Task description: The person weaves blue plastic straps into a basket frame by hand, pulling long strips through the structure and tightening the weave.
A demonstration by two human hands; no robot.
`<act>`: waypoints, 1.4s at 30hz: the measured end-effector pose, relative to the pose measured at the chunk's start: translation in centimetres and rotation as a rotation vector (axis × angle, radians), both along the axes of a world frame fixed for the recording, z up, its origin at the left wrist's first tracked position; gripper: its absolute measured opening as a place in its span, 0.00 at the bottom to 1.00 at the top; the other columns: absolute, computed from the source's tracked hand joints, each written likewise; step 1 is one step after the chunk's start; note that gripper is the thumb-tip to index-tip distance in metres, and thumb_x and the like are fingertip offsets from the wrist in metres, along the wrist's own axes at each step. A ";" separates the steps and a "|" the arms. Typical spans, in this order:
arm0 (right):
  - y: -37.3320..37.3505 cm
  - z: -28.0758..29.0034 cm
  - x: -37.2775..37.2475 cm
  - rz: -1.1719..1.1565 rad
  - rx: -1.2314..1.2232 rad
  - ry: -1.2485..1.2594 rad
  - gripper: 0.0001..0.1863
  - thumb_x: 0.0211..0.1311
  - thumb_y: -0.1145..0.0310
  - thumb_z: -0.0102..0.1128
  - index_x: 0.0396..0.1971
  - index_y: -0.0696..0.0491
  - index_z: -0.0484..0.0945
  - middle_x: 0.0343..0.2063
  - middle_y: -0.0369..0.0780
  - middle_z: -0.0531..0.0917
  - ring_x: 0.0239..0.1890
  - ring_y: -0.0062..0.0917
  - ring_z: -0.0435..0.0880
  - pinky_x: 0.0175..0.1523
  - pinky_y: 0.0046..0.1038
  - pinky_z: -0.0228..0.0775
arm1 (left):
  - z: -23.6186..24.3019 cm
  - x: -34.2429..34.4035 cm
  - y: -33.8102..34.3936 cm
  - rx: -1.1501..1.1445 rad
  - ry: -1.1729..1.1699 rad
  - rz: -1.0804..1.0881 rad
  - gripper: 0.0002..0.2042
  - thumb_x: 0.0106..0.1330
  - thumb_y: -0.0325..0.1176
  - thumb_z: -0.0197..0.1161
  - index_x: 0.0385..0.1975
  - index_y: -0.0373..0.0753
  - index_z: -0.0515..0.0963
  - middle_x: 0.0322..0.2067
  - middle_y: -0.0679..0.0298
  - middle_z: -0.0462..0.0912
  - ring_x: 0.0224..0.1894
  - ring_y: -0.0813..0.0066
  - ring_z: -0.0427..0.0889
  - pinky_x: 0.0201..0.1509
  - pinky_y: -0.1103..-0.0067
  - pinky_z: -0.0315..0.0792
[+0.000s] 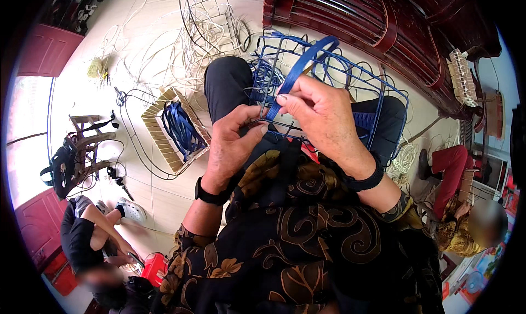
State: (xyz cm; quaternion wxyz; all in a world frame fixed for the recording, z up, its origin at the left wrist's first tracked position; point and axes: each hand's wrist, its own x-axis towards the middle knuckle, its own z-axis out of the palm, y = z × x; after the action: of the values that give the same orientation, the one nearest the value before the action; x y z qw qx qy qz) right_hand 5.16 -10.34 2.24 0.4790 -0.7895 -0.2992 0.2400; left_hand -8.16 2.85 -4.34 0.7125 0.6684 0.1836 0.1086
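Observation:
A wire basket frame (402, 98) rests on my lap, its thin bars partly wrapped and woven with blue strip on the right. A flat blue strap (298, 67) loops up above the frame and comes back down to its near rim. My right hand (326, 117) pinches this strap between thumb and fingers, a little above the rim. Beside it, my left hand (233, 141) is closed, thumb and index finger at the strap's lower end against the rim wire. Their fingertips partly hide where strap and wire meet.
Left of my knee, a tan woven basket (164, 108) holds a bundle of blue strips (183, 130). Pale strands (192, 62) lie tangled on the floor ahead. A dark red wooden bench (339, 18) stands at the far right. One person (90, 237) sits lower left, another (457, 215) at right.

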 end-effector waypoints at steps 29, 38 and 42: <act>0.6 -3.0 -1.8 0.053 0.275 -0.336 0.09 0.55 0.75 0.61 0.25 0.56 0.68 0.20 0.43 0.73 0.23 0.38 0.77 0.27 0.36 0.66 | -0.6 0.6 1.7 -0.211 0.065 0.034 0.06 0.58 0.21 0.64 0.35 0.33 0.79 0.30 0.70 0.81 0.32 0.86 0.77 0.40 0.88 0.69; -0.1 -3.6 -1.8 0.026 0.319 -0.266 0.07 0.55 0.74 0.61 0.26 0.56 0.70 0.22 0.44 0.76 0.28 0.43 0.78 0.32 0.40 0.68 | 0.6 1.7 0.7 -0.293 0.081 0.052 0.05 0.61 0.25 0.65 0.35 0.31 0.79 0.29 0.70 0.81 0.28 0.88 0.73 0.34 0.90 0.63; 0.0 -3.2 -1.3 0.041 0.302 -0.272 0.09 0.55 0.71 0.61 0.26 0.57 0.69 0.23 0.45 0.77 0.28 0.45 0.79 0.31 0.42 0.67 | 1.1 1.7 0.3 -0.329 0.102 0.101 0.05 0.61 0.23 0.64 0.34 0.31 0.79 0.28 0.69 0.81 0.27 0.88 0.72 0.32 0.90 0.62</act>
State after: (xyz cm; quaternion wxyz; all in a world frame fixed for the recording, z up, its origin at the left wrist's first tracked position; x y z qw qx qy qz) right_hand 3.84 -10.30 -0.96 0.5422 -0.7275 -0.4100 0.0930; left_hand -6.47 3.13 -3.20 0.7957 0.5374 0.2682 0.0787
